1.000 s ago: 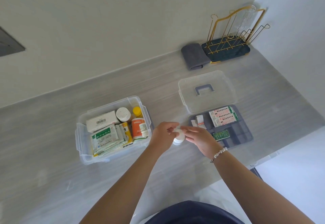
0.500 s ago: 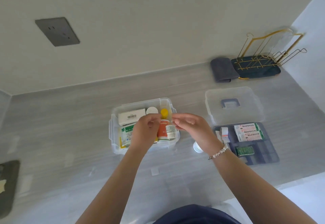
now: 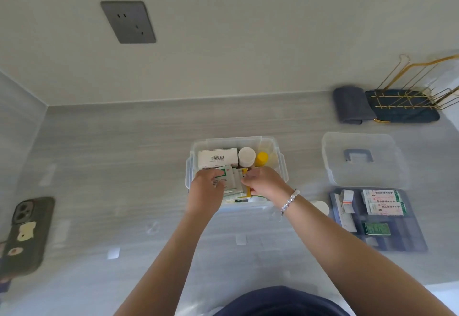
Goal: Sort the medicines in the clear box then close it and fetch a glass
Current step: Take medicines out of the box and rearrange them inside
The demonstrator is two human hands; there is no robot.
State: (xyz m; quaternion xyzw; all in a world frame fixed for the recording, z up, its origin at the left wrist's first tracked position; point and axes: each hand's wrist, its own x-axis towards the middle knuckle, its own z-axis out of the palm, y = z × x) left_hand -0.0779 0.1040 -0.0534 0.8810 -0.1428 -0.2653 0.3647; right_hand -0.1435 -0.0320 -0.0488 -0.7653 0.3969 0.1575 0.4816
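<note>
The clear box [image 3: 279, 159] stands open in the middle of the counter. Inside it I see a white carton with a barcode [image 3: 217, 158], a white-capped bottle [image 3: 246, 156], a yellow-capped bottle [image 3: 261, 158] and a stack of green-and-white sachets [image 3: 229, 181]. My left hand [image 3: 205, 191] and my right hand [image 3: 265, 182] are both inside the box, fingers pinching the sachets from either side. The orange bottle is hidden under my right hand. The clear lid [image 3: 362, 159] with a grey handle lies to the right.
A grey divider tray [image 3: 402, 238] with plaster packs and a green packet lies right of the box, a white bottle [image 3: 321, 207] beside it. A gold rack [image 3: 412, 92] and folded grey cloth [image 3: 350, 104] sit at the back right. A phone [image 3: 27, 233] lies far left.
The white bottle was set down on the counter beside the tray. Both hands moved left into the clear box and took hold of the sachets. My view swung left.
</note>
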